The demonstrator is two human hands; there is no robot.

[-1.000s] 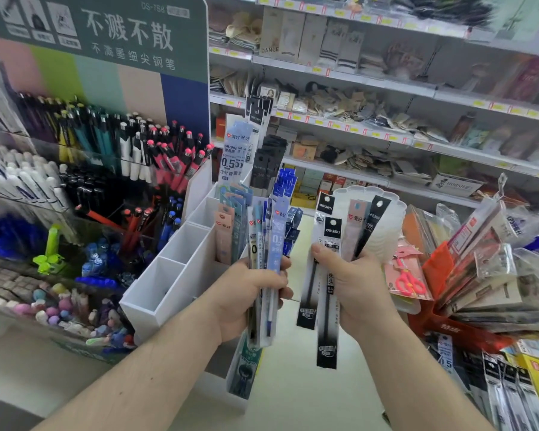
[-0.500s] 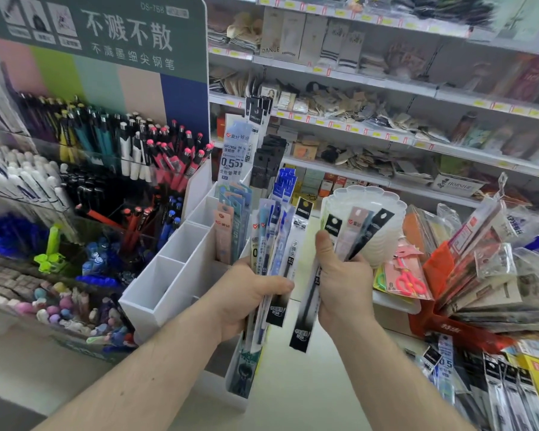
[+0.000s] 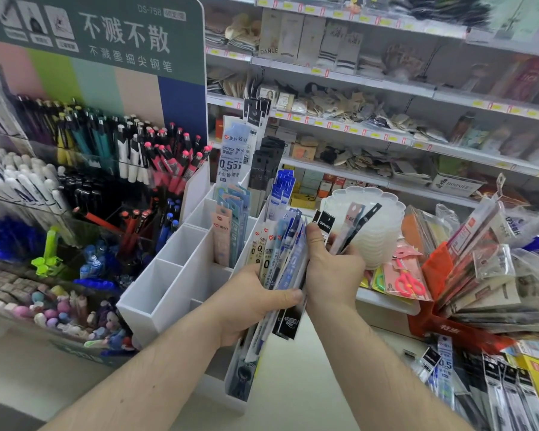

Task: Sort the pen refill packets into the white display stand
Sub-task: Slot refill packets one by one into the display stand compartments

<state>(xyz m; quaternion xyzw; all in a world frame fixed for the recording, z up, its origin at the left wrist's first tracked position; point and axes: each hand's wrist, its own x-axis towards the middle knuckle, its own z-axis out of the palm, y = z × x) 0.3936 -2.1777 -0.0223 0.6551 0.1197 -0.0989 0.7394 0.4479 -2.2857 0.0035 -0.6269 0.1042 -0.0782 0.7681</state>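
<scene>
- The pen refill packets sit fanned upright in the left hand, which grips them around the middle with the thumb across the front.
- The right hand, touching that bundle, pinches a few black and pink packets of its own.
- They look light, thin, glossy and bendy, likely to slip; best taken mid-length, flat between thumb and fingers.
- Just left of the left hand stands the white display stand, some far compartments already holding packets.
- Beyond the right hand sits a stack of scalloped white trays; pens fill racks further left.
</scene>
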